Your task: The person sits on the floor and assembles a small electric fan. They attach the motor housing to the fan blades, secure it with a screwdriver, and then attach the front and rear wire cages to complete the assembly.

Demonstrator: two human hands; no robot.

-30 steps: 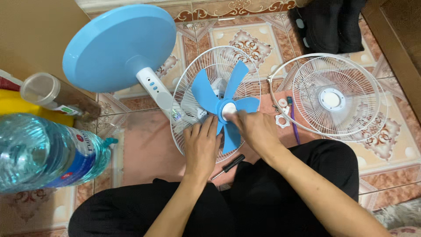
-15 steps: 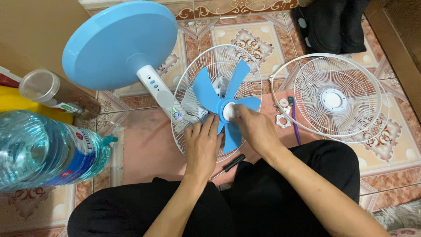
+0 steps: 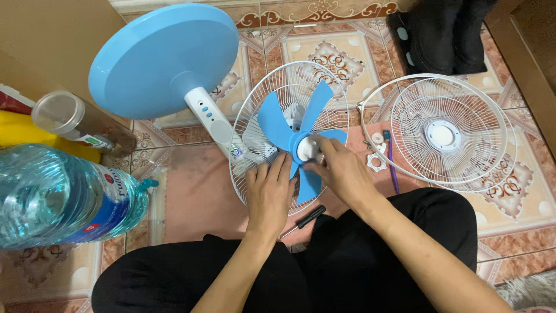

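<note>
The right hand [image 3: 341,171] pinches the white hub [image 3: 307,149] of the blue fan blade [image 3: 289,136]. The left hand [image 3: 269,194] lies open on the rear grille [image 3: 255,110]. That blade looks light, thin and bendy, so it is best held at the hub.

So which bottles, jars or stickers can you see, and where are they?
Water bottle: lying at far left, big clear blue plastic, blue and red label.
Jar: above it, clear, dark contents, small white and green label.
Yellow container: behind the jar, mostly hidden.
No screens or signs.
</note>
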